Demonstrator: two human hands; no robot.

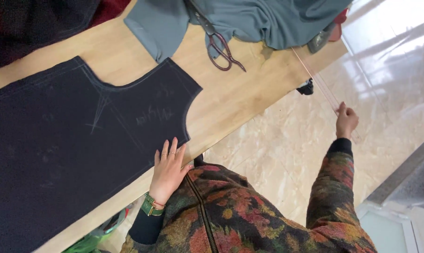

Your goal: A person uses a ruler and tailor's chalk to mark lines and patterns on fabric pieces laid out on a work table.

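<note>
A pale wooden tabletop (230, 98) runs diagonally above a glossy cream tiled floor (277, 154), its edge falling from one o'clock to seven o'clock. A dark cut fabric panel (71, 140) (chalk-marked) covers the nine o'clock side; scissors (221, 47) and grey-green cloth (249, 18) lie at twelve. The left hand (167, 171) rests flat on the panel's edge, fingers spread. Off the tabletop at three o'clock, the right hand (347, 121) pinches a long clear ruler (322, 84), arm outstretched.
</note>
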